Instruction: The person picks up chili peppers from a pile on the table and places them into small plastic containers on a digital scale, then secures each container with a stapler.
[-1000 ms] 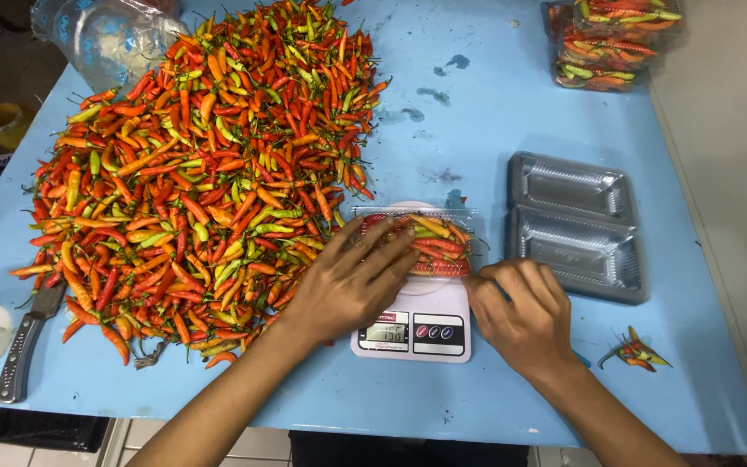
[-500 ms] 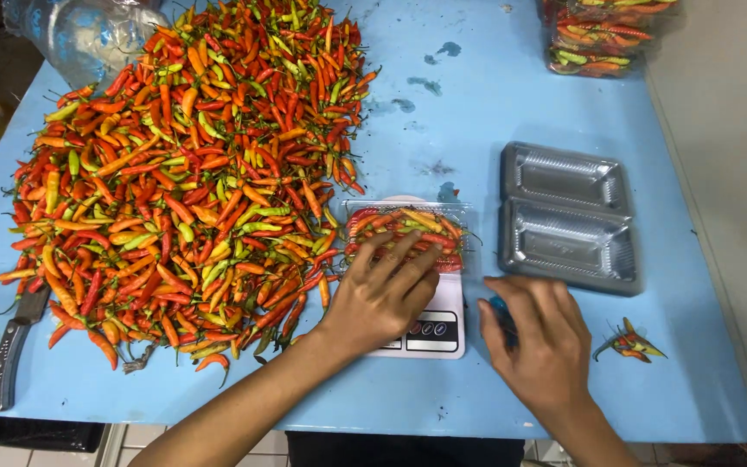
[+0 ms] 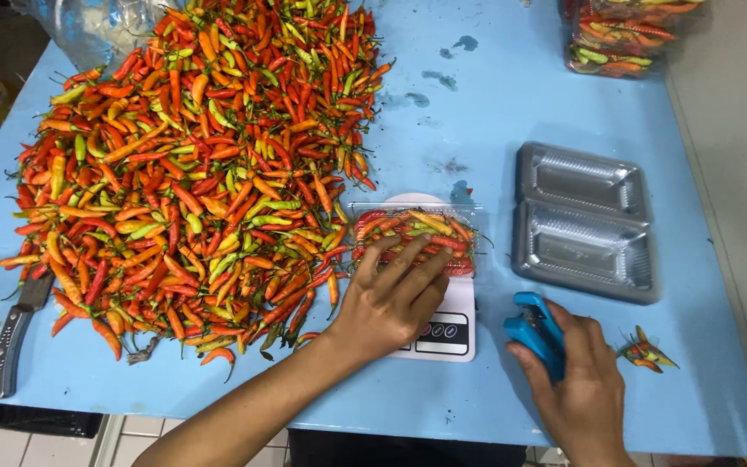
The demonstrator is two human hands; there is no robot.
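Left hand [image 3: 391, 298]: I see its fingers [image 3: 408, 268] spread flat, pressing down the clear chilli box [image 3: 414, 233], probably to keep its lid closed.
Box: sits on the white scale [image 3: 447, 324], beside the chilli heap [image 3: 201, 164].
Right hand [image 3: 581, 380]: fingers wrapped round a blue stapler [image 3: 536, 333], low on the worktop [image 3: 477, 112].
Spare: empty tray [image 3: 583, 220], well right.

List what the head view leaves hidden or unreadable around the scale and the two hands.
- Scale: platform hidden under the chilli tray; display too small.
- Tray's near edge: covered by the left hand.
- Blue stapler: partly covered by the right hand.
- Packed chilli trays: cut off by the top edge.
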